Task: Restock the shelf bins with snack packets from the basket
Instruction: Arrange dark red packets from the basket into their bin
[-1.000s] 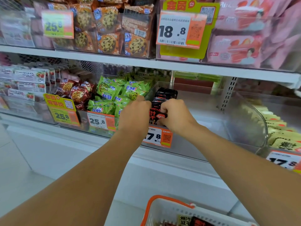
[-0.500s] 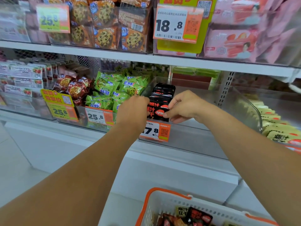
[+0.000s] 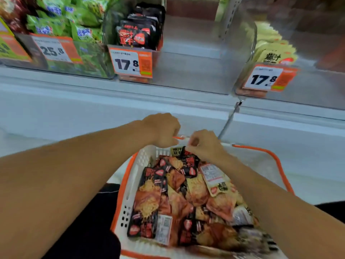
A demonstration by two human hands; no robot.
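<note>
Packets (image 3: 186,195) lay heaped in the basket (image 3: 128,186) below the shelf bin (image 3: 188,71), judged light, limp and slippery, best pinched at a sealed edge; right hand (image 3: 202,144) pinched a black packet (image 3: 189,161), left hand (image 3: 162,129) curled, its hold indiscernible.

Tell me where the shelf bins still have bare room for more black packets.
Free: the bin floor right of the black packets, up to the clear divider. Crowded: the green packets and the yellow packets.
</note>
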